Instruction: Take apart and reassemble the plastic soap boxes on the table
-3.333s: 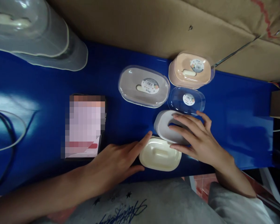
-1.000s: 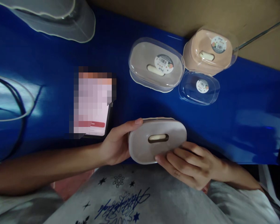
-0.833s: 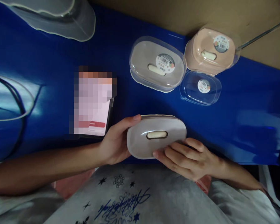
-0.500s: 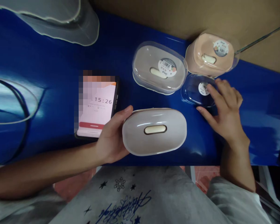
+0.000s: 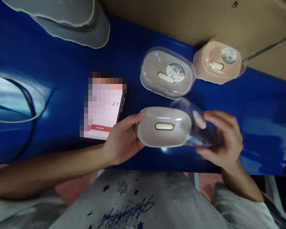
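Observation:
My left hand grips the left end of a pale grey oval plastic box, whose top has a cream-coloured oblong piece set in a slot. In my right hand is a clear plastic lid with a round white label, blurred by motion. The lid is tilted beside the box's right end and partly behind it; whether they touch I cannot tell. Behind them sits a second grey box under a clear lid with a barcode label. A peach box, also lidded, stands at the back right.
A phone showing a timer, partly pixelated, lies left of my left hand. A translucent tub stands at the back left. Cables cross the left side of the blue table. A brown wall-like surface borders the back.
My right hand has taken the clear lid off the table and brought it left, towards the grey box. My left hand has moved slightly right with the box. The view has shifted a little.

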Tool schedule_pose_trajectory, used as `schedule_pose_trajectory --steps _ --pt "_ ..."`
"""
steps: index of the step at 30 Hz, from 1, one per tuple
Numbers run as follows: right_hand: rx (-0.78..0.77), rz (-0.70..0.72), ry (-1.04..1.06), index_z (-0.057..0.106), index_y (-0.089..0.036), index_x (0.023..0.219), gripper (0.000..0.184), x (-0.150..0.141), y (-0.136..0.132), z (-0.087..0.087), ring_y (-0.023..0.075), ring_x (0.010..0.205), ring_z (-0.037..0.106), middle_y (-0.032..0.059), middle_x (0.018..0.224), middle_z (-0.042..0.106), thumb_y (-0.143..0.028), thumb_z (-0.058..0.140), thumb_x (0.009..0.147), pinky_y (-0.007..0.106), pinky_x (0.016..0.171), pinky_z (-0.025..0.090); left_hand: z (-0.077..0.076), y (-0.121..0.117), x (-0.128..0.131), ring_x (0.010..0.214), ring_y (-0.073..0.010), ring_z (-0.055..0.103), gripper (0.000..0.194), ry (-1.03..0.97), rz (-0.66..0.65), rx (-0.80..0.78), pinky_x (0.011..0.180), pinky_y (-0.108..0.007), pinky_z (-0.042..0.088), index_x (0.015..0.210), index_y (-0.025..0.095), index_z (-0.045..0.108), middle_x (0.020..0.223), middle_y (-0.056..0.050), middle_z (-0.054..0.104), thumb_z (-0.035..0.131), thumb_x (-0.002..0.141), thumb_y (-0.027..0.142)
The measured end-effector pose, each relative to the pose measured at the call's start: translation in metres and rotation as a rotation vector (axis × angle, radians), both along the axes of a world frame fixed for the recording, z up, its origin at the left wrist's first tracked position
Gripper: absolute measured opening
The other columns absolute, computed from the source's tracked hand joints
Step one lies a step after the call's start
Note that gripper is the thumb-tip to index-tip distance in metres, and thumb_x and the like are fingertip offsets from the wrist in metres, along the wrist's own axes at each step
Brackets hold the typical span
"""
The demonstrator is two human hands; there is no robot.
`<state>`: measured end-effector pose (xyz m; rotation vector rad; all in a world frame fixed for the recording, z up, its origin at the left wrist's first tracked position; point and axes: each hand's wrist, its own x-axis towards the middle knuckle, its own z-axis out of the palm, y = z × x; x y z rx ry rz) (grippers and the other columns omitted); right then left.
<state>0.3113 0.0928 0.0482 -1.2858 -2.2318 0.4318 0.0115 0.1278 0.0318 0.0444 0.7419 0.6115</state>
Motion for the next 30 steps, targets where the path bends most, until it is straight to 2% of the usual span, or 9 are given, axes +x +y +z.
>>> schedule_pose_trajectory --steps 3,8,14,18,22,25,28,30 --pt "0.130 0.030 -0.071 0.054 -0.025 0.156 0.072 -0.020 -0.010 0.000 0.0359 0.122 0.067 0.0138 0.131 0.066 -0.055 0.077 0.094 0.056 0.102 0.060 -0.002 -0.003 0.001 0.115 -0.0271 0.074 0.040 -0.038 -0.043 0.023 0.088 -0.032 0.060 0.130 0.020 0.073 0.115 -0.007 0.081 0.065 0.100 0.046" --pt "0.189 0.132 -0.122 0.057 -0.022 0.152 0.072 -0.026 -0.013 -0.009 0.0336 0.129 0.063 0.0120 0.136 0.063 -0.054 0.080 0.092 0.054 0.105 0.062 -0.009 -0.011 0.003 0.128 -0.0320 0.069 0.057 -0.086 -0.097 0.101 0.098 -0.038 0.059 0.135 0.022 0.072 0.131 -0.010 0.078 0.069 0.096 0.062" --pt "0.214 0.211 -0.190 0.066 -0.020 0.142 0.064 -0.026 -0.012 -0.007 0.0338 0.133 0.059 0.0134 0.136 0.063 -0.047 0.086 0.088 0.055 0.112 0.060 -0.014 -0.016 0.000 0.122 -0.0305 0.073 0.052 -0.099 -0.166 0.229 0.100 -0.037 0.059 0.125 0.024 0.077 0.120 -0.009 0.081 0.083 0.087 0.060" --pt "0.232 0.223 -0.184 0.068 -0.020 0.138 0.059 -0.027 -0.012 -0.005 0.0339 0.135 0.058 0.0132 0.136 0.064 -0.046 0.086 0.088 0.057 0.112 0.060 -0.010 -0.014 0.002 0.126 -0.0337 0.071 0.063 -0.128 -0.212 0.294 0.106 -0.044 0.057 0.132 0.023 0.074 0.124 -0.012 0.079 0.087 0.083 0.059" --pt "0.256 0.212 -0.160 0.072 -0.029 0.132 0.049 -0.026 -0.016 -0.008 0.0329 0.140 0.055 0.0084 0.139 0.066 -0.039 0.088 0.087 0.059 0.115 0.059 -0.005 -0.012 0.004 0.131 -0.0374 0.068 0.073 -0.176 -0.256 0.343 0.113 -0.050 0.053 0.142 0.023 0.069 0.125 -0.014 0.078 0.087 0.082 0.060" --pt "0.301 0.225 -0.132 0.074 -0.030 0.128 0.041 -0.025 -0.018 -0.010 0.0305 0.145 0.052 0.0068 0.143 0.064 -0.030 0.086 0.089 0.057 0.119 0.057 -0.004 -0.010 0.005 0.132 -0.0377 0.067 0.078 -0.182 -0.275 0.348 0.114 -0.051 0.051 0.146 0.023 0.066 0.127 -0.014 0.077 0.086 0.081 0.061" --pt "0.312 0.252 -0.149 0.075 -0.030 0.126 0.040 -0.024 -0.019 -0.011 0.0282 0.150 0.049 0.0045 0.150 0.061 -0.020 0.085 0.088 0.054 0.124 0.052 -0.005 -0.011 0.004 0.131 -0.0370 0.067 0.078 -0.210 -0.284 0.345 0.113 -0.050 0.051 0.147 0.023 0.065 0.127 -0.014 0.077 0.085 0.082 0.062" --pt "0.299 0.258 -0.135 0.074 -0.033 0.127 0.040 -0.022 -0.019 -0.013 0.0272 0.152 0.048 0.0020 0.156 0.058 -0.028 0.086 0.089 0.052 0.126 0.050 -0.007 -0.012 0.003 0.128 -0.0366 0.068 0.078 -0.227 -0.291 0.318 0.110 -0.049 0.053 0.147 0.022 0.063 0.125 -0.014 0.077 0.085 0.083 0.061"
